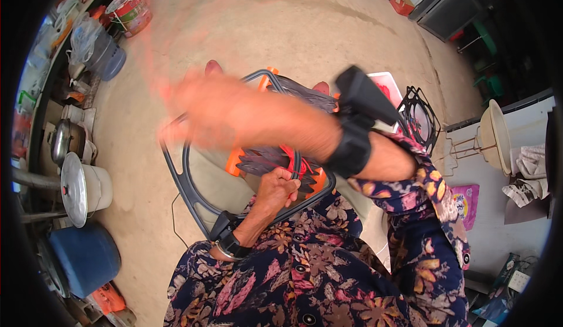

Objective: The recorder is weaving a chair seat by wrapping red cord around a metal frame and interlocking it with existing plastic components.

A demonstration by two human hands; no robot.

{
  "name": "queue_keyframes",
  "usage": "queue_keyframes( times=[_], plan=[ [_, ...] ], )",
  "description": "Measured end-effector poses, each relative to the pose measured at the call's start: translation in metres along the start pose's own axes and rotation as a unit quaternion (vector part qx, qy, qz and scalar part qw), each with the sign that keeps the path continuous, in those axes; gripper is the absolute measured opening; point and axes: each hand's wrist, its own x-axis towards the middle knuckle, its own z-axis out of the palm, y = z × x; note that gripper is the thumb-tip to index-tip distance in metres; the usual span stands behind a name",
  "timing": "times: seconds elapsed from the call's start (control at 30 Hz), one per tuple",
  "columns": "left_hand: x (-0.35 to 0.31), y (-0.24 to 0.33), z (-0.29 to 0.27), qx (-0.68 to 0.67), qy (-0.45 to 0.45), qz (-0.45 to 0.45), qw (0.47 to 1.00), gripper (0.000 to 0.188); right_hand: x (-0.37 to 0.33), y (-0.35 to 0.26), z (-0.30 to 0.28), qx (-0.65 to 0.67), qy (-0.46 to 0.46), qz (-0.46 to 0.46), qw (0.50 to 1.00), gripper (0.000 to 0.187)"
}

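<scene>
Black frame [192, 202] in front of my torso, over the orange-and-dark pieces [258, 161]. My left hand [275, 192] was closed in a pinch on a bar of it, beside the red cord [291, 160]. My right hand [202, 113] lay at the end of an arm stretched across to the left; it was too blurred for me to tell whether it held anything.

Good handling, I judged, called for a firm left pinch close to the cord, an even, gentle tension to keep the strand from slackening or twisting, and a steady frame, lest it tip under a pull. A wide right-arm reach needed clearance from the frame's rim.

Counted: two hands; two black wrist straps [355, 151]; one blue tub [88, 256]; one pale pot with a metal lid [97, 186]; one white tray [387, 83] with red contents. The dark frames at right [419, 119] overlapped too closely to count.
</scene>
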Motion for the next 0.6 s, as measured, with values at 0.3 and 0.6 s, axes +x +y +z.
queue_keyframes(
  times=[0.3,0.6],
  plan=[
    [0.003,-0.001,0.000,-0.020,-0.034,0.021,0.999,0.016,-0.095,0.036,-0.059,-0.101,-0.058,0.241,0.963,0.030],
    [0.008,-0.007,-0.011,-0.054,0.025,0.006,0.998,0.015,-0.198,0.036,0.026,-0.236,-0.240,0.054,0.940,0.004]
  ],
)
